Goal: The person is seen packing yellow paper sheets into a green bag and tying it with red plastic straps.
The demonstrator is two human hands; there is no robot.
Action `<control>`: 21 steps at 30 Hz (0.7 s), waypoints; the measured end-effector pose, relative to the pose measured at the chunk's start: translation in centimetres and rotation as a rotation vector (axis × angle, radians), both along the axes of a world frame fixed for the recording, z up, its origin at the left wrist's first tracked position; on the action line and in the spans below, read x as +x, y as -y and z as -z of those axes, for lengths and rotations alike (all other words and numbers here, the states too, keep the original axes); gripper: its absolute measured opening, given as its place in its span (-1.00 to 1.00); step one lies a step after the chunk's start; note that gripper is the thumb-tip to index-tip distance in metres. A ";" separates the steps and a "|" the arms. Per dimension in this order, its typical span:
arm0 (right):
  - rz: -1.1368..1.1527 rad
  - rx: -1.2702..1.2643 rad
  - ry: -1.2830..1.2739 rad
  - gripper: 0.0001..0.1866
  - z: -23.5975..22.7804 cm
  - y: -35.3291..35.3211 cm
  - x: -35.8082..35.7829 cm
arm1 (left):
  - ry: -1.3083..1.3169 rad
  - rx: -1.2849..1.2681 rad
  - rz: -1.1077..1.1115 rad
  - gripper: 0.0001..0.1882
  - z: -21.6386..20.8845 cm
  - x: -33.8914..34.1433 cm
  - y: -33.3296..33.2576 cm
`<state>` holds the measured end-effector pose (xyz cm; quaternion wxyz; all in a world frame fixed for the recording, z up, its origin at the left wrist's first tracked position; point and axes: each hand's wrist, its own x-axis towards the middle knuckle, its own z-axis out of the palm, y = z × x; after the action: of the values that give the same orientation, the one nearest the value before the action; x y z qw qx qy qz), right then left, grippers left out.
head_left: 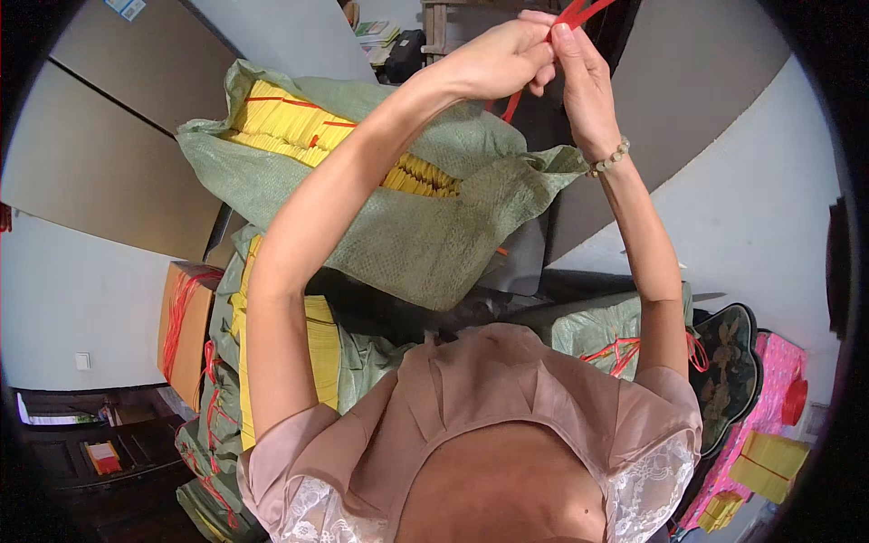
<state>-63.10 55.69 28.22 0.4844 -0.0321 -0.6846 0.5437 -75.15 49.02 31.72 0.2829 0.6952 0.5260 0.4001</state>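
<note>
At the top of the head view, both my hands are raised close together past a green woven sack (407, 240). My right hand (584, 77), with a beaded bracelet on its wrist, pinches a red plastic strap (584, 13) between thumb and fingers. Curled beside it, my left hand (507, 61) is closed on the same strap. A red end hangs below the hands, and part of the strap is hidden by the fingers. Stacks of yellow paper (285, 113) fill the sack's open mouth, with thin red ties among them.
A cardboard box (184, 330) with red cord stands at the left beside another green sack (217, 421). At the right are a dark, ornate chair back (729, 380), a pink-covered surface (769, 357) and a tied yellow paper bundle (769, 464). A grey cabinet (109, 154) stands at the far left.
</note>
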 end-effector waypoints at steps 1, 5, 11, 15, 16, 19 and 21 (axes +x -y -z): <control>-0.003 0.002 -0.002 -0.65 0.0 -0.1 0.0 | -0.002 0.002 -0.003 -0.76 0.5 -0.3 0.0; -0.184 -0.181 0.000 -0.61 0.5 -2.1 0.1 | 0.102 -0.031 0.101 -0.71 1.4 -0.2 0.2; -0.222 -0.292 -0.212 -0.65 0.2 -2.4 0.0 | 0.345 -0.149 0.099 -0.68 2.0 -0.3 0.5; -0.135 -0.254 -0.080 -0.50 0.1 -1.0 0.9 | 0.261 -0.086 0.024 -0.67 2.0 0.4 0.8; -0.137 -0.229 -0.061 -0.49 0.5 -0.9 1.0 | 0.256 -0.107 0.009 -0.66 2.0 0.4 0.9; -0.136 -0.154 -0.036 -0.50 1.3 -0.9 1.0 | 0.284 -0.152 -0.024 -0.66 2.2 0.6 1.0; -0.157 -0.161 0.018 -0.52 1.6 -0.9 1.3 | 0.322 -0.182 -0.053 -0.65 2.2 0.8 0.8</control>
<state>-61.81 56.59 26.67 0.4298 -0.0221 -0.6435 0.6330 -74.40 48.24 29.53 0.4147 0.5795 0.5260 0.4643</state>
